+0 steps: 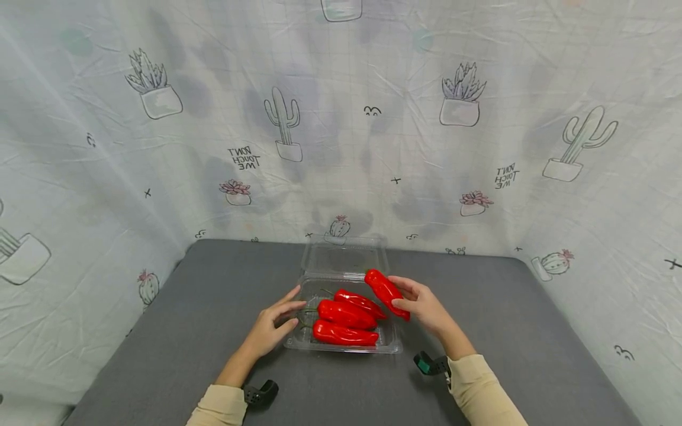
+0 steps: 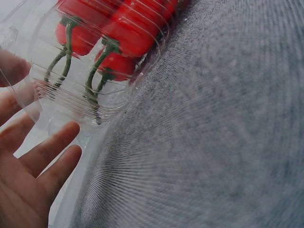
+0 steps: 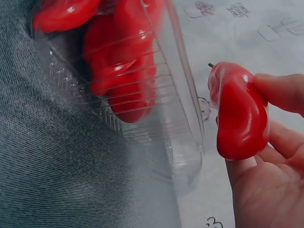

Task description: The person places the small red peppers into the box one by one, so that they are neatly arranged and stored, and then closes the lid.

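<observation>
Three red peppers (image 1: 346, 313) with green stems lie side by side in a clear plastic clamshell box (image 1: 395, 346), stems toward the left. My right hand (image 1: 423, 305) pinches another red pepper (image 3: 240, 111) between thumb and fingers, above the box's right side. In the right wrist view that pepper is tilted beside the box wall, its short stem showing. At the box's left side is my left hand (image 1: 269, 328), fingers spread and fairly straight. The left wrist view shows the left hand (image 2: 33, 166) with its fingertips by the clear wall near the stems.
The box's transparent lid (image 1: 343, 257) stands raised toward the back. A grey cloth (image 1: 213, 307) covers the table. Behind it hangs a white curtain (image 1: 341, 148) printed with cacti. Both wrists wear dark bands (image 1: 261, 393) below the sleeves.
</observation>
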A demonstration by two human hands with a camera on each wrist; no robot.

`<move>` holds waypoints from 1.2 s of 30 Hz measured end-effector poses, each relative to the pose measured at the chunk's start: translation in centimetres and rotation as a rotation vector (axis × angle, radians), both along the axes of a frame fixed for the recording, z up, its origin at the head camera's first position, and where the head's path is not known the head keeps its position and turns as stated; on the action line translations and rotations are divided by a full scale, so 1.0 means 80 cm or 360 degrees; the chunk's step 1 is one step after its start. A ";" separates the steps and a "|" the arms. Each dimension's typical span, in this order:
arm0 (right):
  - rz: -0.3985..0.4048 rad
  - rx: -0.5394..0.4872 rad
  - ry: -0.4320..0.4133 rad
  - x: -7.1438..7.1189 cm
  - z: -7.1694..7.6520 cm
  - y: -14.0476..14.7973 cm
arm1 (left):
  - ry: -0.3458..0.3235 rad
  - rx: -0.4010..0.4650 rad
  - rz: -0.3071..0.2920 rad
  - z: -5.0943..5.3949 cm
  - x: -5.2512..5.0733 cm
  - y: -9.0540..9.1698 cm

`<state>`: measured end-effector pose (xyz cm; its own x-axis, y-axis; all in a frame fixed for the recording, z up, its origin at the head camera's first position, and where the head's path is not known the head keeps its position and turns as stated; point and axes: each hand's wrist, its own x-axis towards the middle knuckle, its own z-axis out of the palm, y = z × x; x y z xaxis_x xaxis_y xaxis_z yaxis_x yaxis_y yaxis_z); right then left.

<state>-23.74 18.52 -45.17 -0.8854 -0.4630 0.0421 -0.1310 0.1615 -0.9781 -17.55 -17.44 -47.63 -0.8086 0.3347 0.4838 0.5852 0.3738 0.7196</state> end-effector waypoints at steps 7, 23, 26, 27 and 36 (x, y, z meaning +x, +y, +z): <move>0.0133 0.0110 0.0010 -0.010 0.011 -0.009 | -0.0023 0.0022 -0.0016 0.000 0.001 0.001; 0.0442 0.0408 0.0083 -0.037 0.022 -0.041 | 0.0033 0.0048 -0.0042 -0.002 0.000 0.002; 0.0456 0.0410 0.0030 -0.038 0.023 -0.047 | 0.0030 0.0044 -0.0042 -0.002 0.000 0.002; 0.0459 0.0416 0.0021 -0.039 0.023 -0.048 | 0.0032 0.0044 -0.0042 -0.002 0.000 0.002; 0.0512 0.0452 0.0002 -0.044 0.025 -0.056 | 0.0063 0.0024 -0.0031 -0.002 -0.002 -0.001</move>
<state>-27.26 14.04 -43.15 -0.6938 -0.7090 -0.1263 -0.2197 0.3754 -0.9004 -17.68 -17.48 -47.77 -0.7821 0.3428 0.5204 0.6205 0.3514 0.7011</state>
